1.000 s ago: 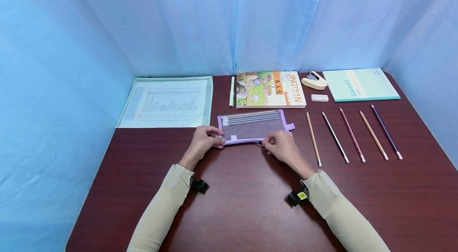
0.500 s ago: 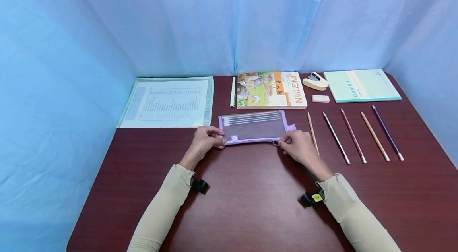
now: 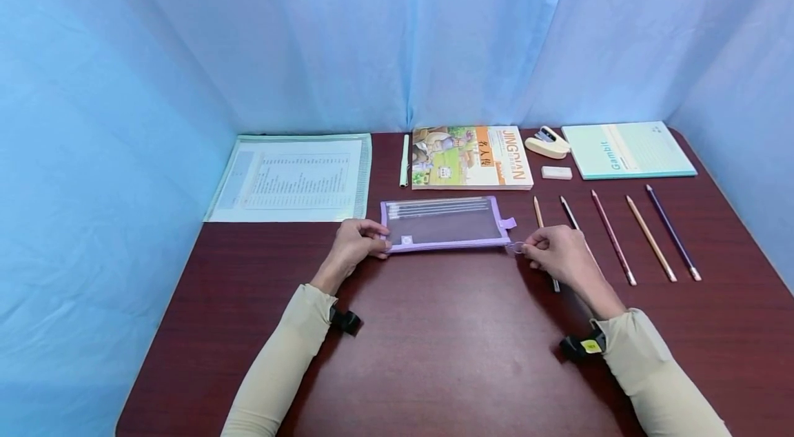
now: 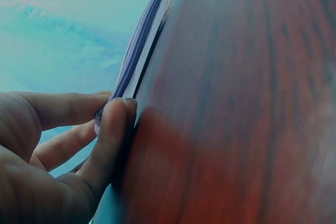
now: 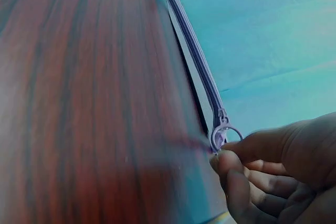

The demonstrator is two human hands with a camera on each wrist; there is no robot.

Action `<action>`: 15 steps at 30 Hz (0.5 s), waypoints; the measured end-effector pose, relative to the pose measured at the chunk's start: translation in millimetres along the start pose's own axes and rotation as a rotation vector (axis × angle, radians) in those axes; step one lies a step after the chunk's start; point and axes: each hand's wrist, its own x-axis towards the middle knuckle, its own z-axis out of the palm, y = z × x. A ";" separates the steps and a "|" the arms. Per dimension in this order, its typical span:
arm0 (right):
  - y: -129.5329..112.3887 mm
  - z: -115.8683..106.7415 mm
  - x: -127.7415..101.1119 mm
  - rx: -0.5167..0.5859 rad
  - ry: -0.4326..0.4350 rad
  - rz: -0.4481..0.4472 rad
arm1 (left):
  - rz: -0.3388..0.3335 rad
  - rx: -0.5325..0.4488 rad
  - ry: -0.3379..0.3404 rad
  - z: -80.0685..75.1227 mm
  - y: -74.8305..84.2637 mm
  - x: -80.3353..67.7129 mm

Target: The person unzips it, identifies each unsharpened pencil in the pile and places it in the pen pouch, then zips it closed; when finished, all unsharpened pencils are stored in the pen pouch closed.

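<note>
Dark wood table [image 3: 446, 354] w/ blue curtain [image 3: 397, 30] backdrop.

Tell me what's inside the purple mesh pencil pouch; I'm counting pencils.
Inside the purple mesh pencil pouch, several pale pencils lie along its far edge; the exact count is unclear through the mesh.

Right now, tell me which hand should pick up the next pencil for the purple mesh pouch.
Right hand: it lies over the loose pencils. Left hand pinches the purple mesh pouch at its far corner.
</note>
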 end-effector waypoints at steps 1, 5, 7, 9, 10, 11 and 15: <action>1.9 -0.9 -0.8 -0.002 0.003 -0.006 | -0.001 0.008 0.003 0.2 0.3 0.1; 3.2 0.1 -3.8 -0.043 0.022 -0.056 | 0.034 0.059 0.032 2.4 -0.8 -1.2; 1.4 1.7 -5.6 -0.083 0.038 -0.086 | 0.069 0.113 0.062 3.2 -0.9 -2.2; -1.1 3.3 -7.7 -0.126 0.057 -0.122 | 0.106 0.203 0.091 4.2 0.2 -3.5; -2.4 4.0 -8.9 -0.147 0.069 -0.146 | 0.124 0.256 0.100 5.0 1.2 -4.2; -3.0 5.3 -10.2 -0.169 0.086 -0.169 | 0.139 0.308 0.108 5.8 2.6 -5.1; -5.7 11.3 -15.7 -0.233 0.115 -0.224 | 0.201 0.522 0.118 8.0 7.5 -8.2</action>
